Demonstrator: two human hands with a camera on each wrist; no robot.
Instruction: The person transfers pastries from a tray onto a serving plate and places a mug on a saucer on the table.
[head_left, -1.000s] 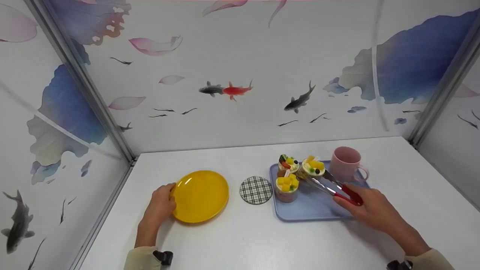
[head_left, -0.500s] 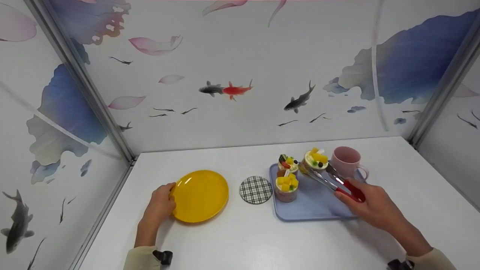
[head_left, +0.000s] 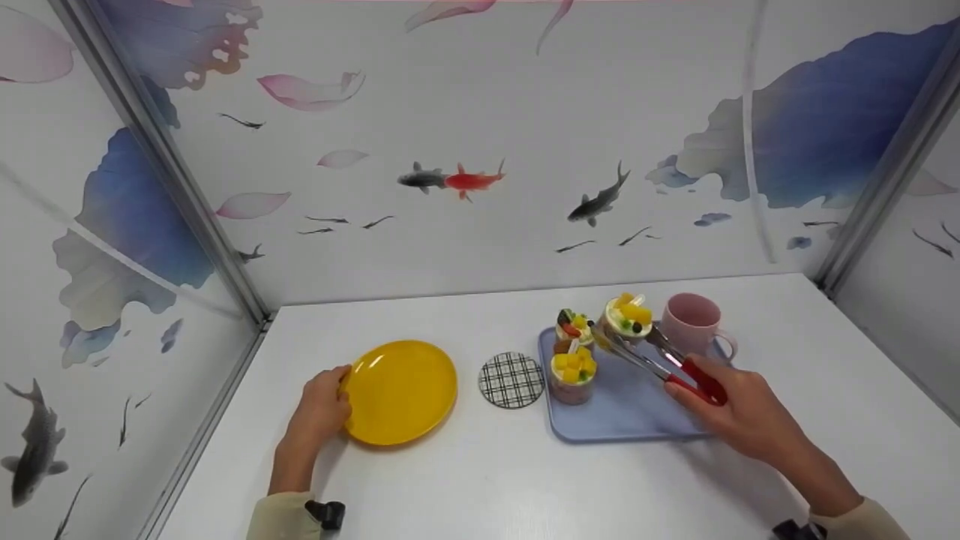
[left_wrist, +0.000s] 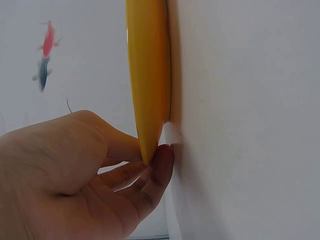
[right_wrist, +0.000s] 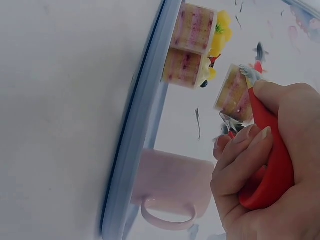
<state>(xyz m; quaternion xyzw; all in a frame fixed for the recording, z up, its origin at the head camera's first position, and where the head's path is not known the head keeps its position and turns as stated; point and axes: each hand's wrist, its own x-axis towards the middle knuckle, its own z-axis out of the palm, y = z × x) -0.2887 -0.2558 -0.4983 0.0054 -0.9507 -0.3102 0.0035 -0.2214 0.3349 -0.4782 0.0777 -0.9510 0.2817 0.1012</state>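
Note:
My left hand (head_left: 322, 409) pinches the near-left rim of a yellow plate (head_left: 401, 394); in the left wrist view the thumb lies over the rim (left_wrist: 145, 150) and the fingers under it. My right hand (head_left: 742, 405) grips red-handled metal tongs (head_left: 694, 379). Between the tong tips is a dessert cup (head_left: 628, 316) topped with yellow fruit, raised off the blue tray (head_left: 637, 420), as the right wrist view shows. Two more dessert cups, one with mango cubes (head_left: 574, 375) and one with mixed fruit (head_left: 575, 328), stand at the tray's left end.
A pink mug (head_left: 690, 322) stands on the tray's back right, close to the tongs. Between plate and tray lies a round checked coaster (head_left: 511, 380). Printed wall panels (head_left: 480, 247) border the white table (head_left: 450, 487) at the back and sides.
My right hand has raised the dessert cup with the tongs, up and away from the tray. The left hand and plate have stayed in place.

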